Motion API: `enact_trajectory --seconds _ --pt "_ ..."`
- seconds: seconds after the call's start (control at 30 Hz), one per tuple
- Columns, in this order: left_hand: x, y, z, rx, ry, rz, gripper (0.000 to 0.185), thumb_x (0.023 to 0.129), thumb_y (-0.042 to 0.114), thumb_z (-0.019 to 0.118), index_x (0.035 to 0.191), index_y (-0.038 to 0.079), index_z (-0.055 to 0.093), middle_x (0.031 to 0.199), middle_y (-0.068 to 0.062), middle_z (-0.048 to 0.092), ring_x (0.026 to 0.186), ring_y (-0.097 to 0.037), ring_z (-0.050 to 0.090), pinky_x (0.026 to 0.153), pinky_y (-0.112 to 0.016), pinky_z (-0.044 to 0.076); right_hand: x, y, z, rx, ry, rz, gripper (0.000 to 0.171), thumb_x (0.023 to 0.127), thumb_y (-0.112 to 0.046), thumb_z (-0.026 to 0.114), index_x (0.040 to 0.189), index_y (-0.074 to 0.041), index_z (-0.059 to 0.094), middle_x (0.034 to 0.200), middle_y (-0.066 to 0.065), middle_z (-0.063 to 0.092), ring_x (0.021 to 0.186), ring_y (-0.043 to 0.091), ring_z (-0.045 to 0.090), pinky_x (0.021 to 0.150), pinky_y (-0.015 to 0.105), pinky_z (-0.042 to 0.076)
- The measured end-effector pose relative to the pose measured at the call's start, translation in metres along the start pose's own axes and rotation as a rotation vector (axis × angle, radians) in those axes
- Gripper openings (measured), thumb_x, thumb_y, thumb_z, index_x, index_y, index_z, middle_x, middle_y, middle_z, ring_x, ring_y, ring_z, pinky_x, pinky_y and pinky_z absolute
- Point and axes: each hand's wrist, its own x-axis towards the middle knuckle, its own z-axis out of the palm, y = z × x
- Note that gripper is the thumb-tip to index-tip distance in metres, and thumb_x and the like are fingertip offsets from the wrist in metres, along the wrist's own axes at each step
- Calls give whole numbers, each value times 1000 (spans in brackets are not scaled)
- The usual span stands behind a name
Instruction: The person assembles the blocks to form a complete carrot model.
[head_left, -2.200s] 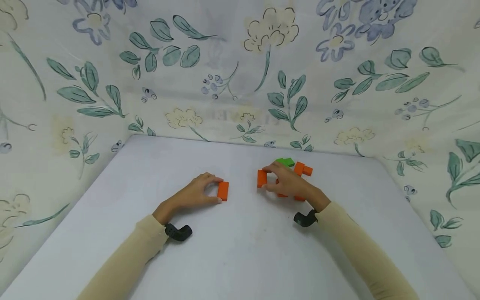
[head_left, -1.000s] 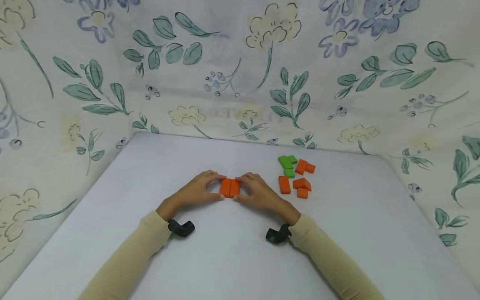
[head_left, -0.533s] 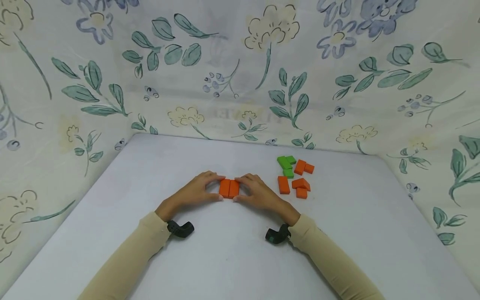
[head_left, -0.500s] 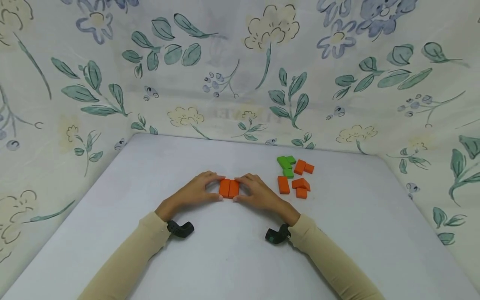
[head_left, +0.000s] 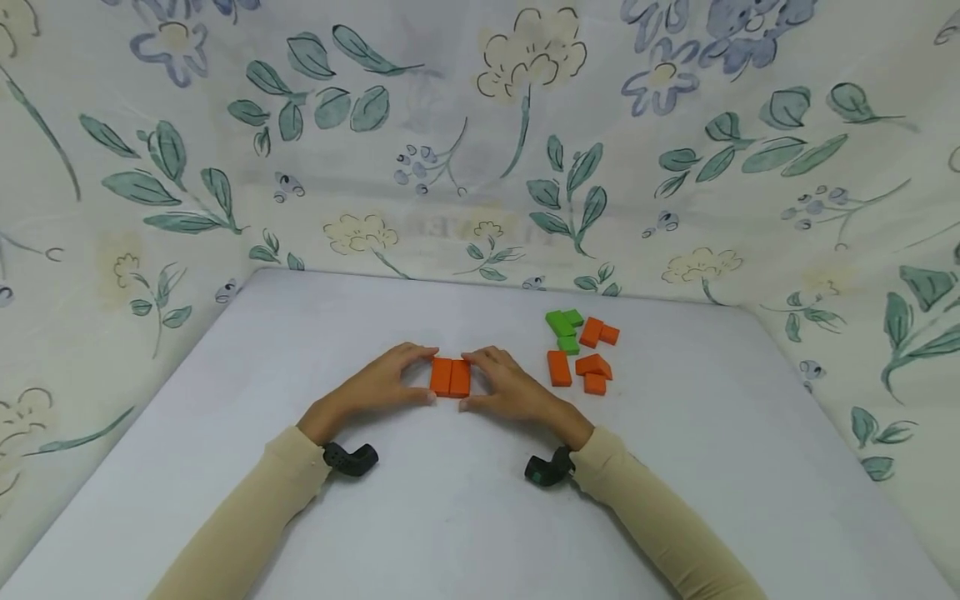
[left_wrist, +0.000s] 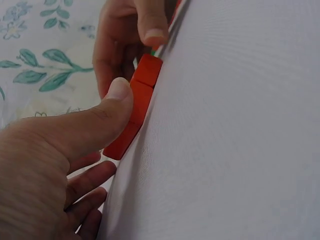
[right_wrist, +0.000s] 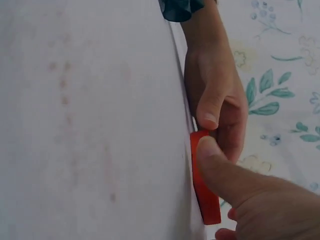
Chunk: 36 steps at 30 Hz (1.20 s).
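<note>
Item: two orange blocks [head_left: 451, 377], set side by side and touching along their long faces, near the middle of the tabletop [head_left: 465, 508], long axes running from the near edge toward the far edge.

Your left hand [head_left: 375, 387]: fingers and thumb curled round the left-hand block, thumb on its near end, as the left wrist view shows [left_wrist: 131, 112].

Your right hand [head_left: 510, 390]: same hold on the right-hand block [right_wrist: 204, 187], thumb and fingers pinching it end to end.

Bearing: the pair lies directly between your hands, each equally near its own block; neither arm needs to cross.

Loose stock: a cluster of orange pieces [head_left: 588, 364] and green pieces [head_left: 564, 325] toward the far right corner, just beyond your right hand and nearer to it.

Open room: bare tabletop to the left edge, and toward the near edge. Floral cloth [head_left: 480, 150] closes the far and side edges.
</note>
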Motion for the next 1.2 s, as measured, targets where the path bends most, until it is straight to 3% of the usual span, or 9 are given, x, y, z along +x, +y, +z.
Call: enact_trajectory --seconds 0.13,0.3,0.47,0.6,0.87,1.2 --pt "-1 -2 1 -5 0 11 76 84 48 77 148 17 49 145 -8 52 137 -29 46 115 -57 38 -6 -2 -13 -1 0 3 84 86 -40 78 153 -11 37 150 11 37 137 28 43 115 46 41" --pt "-4 -3 -3 -4 3 2 74 84 48 77 147 17 51 146 -9 51 138 -30 45 115 -57 37 -15 2 -46 16 24 -5 74 88 -32 77 149 -7 44 150 12 45 138 32 44 111 49 45" --pt "-7 -1 -12 11 11 1 73 85 48 77 146 17 52 147 -10 49 139 -31 43 115 -57 36 -26 18 -87 3 -47 112 64 92 -32 73 147 -7 48 147 13 52 133 36 49 105 49 50" --pt "-7 0 -14 21 16 13 71 86 46 76 145 15 52 147 -13 49 139 -34 44 115 -59 36 -37 34 -105 -36 -103 192 64 93 -29 72 146 -2 47 145 16 52 128 35 54 103 48 52" --pt "-6 -1 -7 1 19 28 67 86 41 77 144 16 54 143 -12 51 136 -33 46 113 -58 38 -51 65 -105 -138 -161 139 57 88 -25 77 137 -2 58 126 15 53 106 26 52 88 33 51" --pt "-7 0 -3 13 23 31 68 86 45 76 144 17 54 146 -13 50 138 -34 45 113 -59 38 -56 68 -102 -126 -159 158 58 85 -29 81 134 -5 60 115 12 52 100 24 53 84 33 52"
